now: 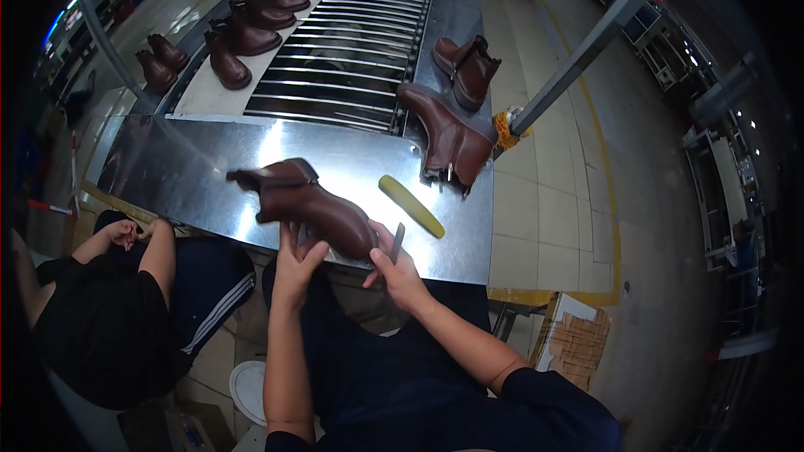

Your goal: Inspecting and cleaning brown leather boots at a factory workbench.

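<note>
A brown ankle boot (306, 205) lies on its side on the shiny metal table (193, 172), toe toward me. My left hand (295, 264) grips the boot's sole side near the toe. My right hand (398, 272) touches the toe from the right and holds a thin dark pen-like tool (397, 243) pointing away from me. A yellow flat stick (411, 206) lies on the table just beyond my right hand.
Another brown boot (448, 142) stands at the table's far right, with a pair (467, 67) behind it. Several boots (251, 29) line the left of a roller conveyor (352, 42). A seated person in black (109, 310) is at my left. Stacked cardboard (578, 343) sits on the floor at right.
</note>
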